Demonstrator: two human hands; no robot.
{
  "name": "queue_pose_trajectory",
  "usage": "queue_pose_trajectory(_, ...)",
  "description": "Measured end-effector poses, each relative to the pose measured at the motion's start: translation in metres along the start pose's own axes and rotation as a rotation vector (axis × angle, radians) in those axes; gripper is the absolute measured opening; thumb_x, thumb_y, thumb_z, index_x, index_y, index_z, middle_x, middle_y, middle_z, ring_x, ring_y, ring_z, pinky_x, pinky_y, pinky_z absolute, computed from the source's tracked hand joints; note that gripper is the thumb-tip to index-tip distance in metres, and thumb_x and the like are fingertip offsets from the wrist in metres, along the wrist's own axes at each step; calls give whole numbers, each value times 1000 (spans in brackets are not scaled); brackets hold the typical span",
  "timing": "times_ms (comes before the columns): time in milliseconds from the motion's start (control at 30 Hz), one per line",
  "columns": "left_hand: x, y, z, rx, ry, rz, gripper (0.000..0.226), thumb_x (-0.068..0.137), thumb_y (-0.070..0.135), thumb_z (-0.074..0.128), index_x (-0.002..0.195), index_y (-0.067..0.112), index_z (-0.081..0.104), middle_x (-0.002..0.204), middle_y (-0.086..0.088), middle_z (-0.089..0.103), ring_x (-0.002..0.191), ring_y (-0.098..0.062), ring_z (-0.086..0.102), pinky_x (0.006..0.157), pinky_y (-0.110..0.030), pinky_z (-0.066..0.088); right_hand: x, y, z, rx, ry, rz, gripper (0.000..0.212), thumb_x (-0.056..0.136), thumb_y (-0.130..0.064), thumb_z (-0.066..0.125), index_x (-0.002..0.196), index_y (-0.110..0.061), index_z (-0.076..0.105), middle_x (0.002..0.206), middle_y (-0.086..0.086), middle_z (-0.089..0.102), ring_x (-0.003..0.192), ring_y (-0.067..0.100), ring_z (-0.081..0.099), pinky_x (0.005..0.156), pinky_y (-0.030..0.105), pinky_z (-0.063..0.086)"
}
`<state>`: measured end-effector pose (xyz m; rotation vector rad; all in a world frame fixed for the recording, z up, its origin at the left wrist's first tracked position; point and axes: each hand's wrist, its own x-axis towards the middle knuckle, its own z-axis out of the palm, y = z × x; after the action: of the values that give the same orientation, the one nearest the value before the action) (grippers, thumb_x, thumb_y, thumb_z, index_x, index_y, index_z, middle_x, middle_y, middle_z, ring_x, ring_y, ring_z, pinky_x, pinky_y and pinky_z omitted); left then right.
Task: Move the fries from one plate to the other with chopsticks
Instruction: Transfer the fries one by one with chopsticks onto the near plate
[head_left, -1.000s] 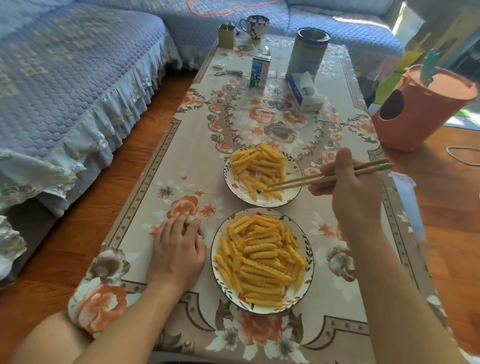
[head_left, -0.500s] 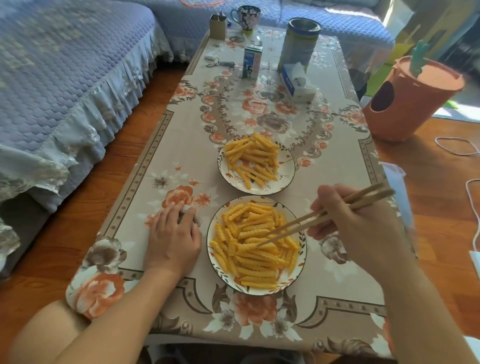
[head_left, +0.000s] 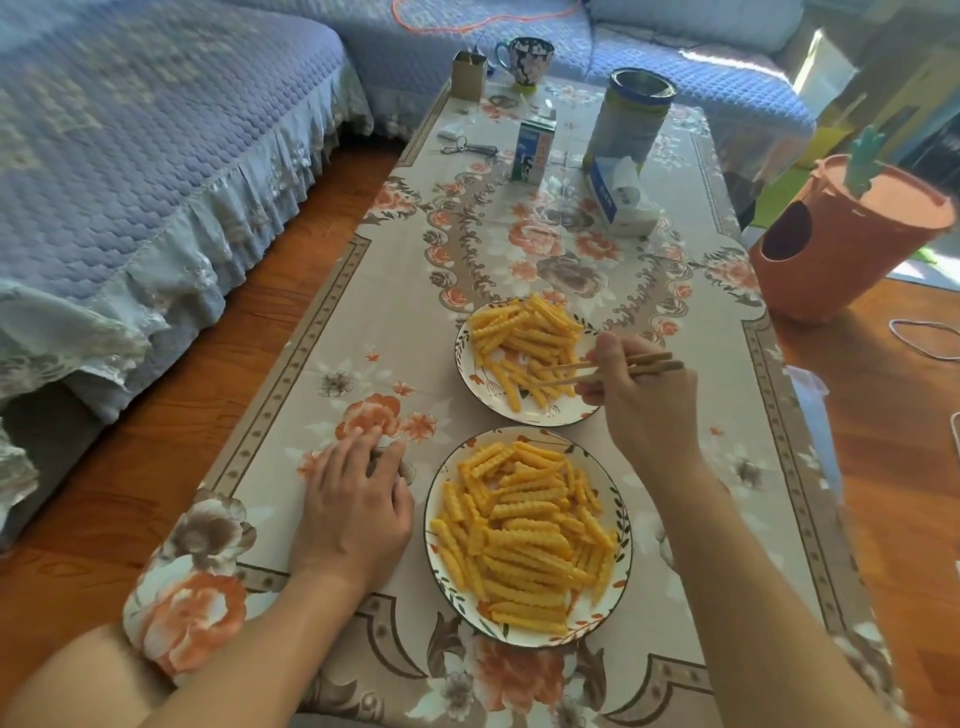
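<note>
Head view. Right hand (head_left: 641, 400) grips a pair of light wooden chopsticks (head_left: 597, 370) in a narrow working hold, fingers curled round the shafts; the tips lie close together among the yellow crinkle-cut fries (head_left: 524, 343) on the far white round plate with leaf-pattern rim (head_left: 465, 371). Whether a fry is pinched between the tips cannot be told. The near white round plate of the same pattern (head_left: 434, 540) sits just beside the far one, toward the table's near edge, and carries the larger heap of crinkle-cut fries (head_left: 519, 535). Left hand (head_left: 353, 512) rests flat on the floral tablecloth (head_left: 322, 332), fingers straight, holding nothing, just beside the near plate's left rim.

Step in hand, as judged: tips working at the far plate, either setting a fry down or taking one up; direction of transfer cannot be told. The next move calls for a lift of the tips clear of the heap and a short carry across the gap between the rims.
</note>
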<state>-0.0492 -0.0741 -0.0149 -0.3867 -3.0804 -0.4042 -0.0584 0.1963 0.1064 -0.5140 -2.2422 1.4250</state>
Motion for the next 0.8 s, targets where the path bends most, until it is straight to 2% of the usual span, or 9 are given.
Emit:
queue_pose_trajectory(167, 0, -1, 1, 3, -1, 0, 49, 92, 35, 39, 136, 23, 57, 149, -9, 50, 143, -29, 38, 122, -49, 27, -1, 6, 4, -51, 26, -61, 43, 104, -42, 53, 83, -9, 69, 68, 7, 70, 57, 15, 71, 63, 53, 59)
queue_pose_trajectory(267, -1, -1, 1, 2, -1, -5, 49, 93, 36, 39, 137, 23, 56, 150, -9, 49, 143, -28, 38, 122, -49, 27, -4, 5, -1, -19, 36, -61, 31, 102, -37, 58, 83, -16, 69, 67, 6, 71, 58, 15, 72, 63, 49, 62)
queue_pose_trajectory(333, -1, -1, 0, 3, -4, -1, 50, 93, 36, 37, 138, 23, 55, 150, -9, 49, 144, -28, 37, 122, -49, 27, -7, 5, -7, -5, 60, -85, 22, 101, -27, 63, 81, -19, 68, 65, 6, 72, 57, 16, 73, 60, 42, 62)
queue_pose_trajectory(467, -1, 0, -1, 1, -2, -2, 50, 93, 36, 38, 137, 23, 57, 150, -10, 49, 144, -28, 37, 123, -48, 23, -14, 5, -15, -1, 106, -90, 23, 101, -18, 63, 83, -4, 70, 64, 13, 71, 53, 12, 70, 52, 18, 53)
queue_pose_trajectory(533, -1, 1, -2, -2, -5, -1, 49, 92, 35, 39, 136, 23, 57, 150, -10, 49, 144, -29, 37, 123, -48, 23, -16, 5, -15, -10, 105, -85, 24, 101, -17, 63, 83, -2, 70, 64, 14, 71, 51, 11, 70, 52, 14, 51)
queue_pose_trajectory(600, -2, 1, -2, -4, -5, 0, 48, 92, 35, 40, 136, 22, 57, 150, -10, 49, 144, -29, 38, 122, -48, 24, -16, 6, -12, -9, 104, -82, 23, 101, -19, 63, 81, -11, 70, 65, 13, 71, 52, 12, 71, 52, 18, 53)
queue_pose_trajectory(700, -1, 1, -1, -1, -5, 0, 48, 92, 34, 40, 136, 22, 58, 149, -10, 50, 144, -29, 38, 122, -47, 24, -14, 6, -4, -37, 101, -87, 25, 101, -24, 63, 77, -27, 67, 62, 6, 71, 55, 17, 72, 57, 37, 61)
queue_pose_trajectory(800, -1, 1, -2, -3, -7, -5, 49, 92, 35, 40, 136, 22, 58, 149, -10, 50, 144, -29, 38, 122, -48, 25, -12, 4, 2, -24, 78, -66, 30, 103, -29, 61, 73, -26, 66, 61, 2, 69, 55, 19, 72, 60, 52, 61)
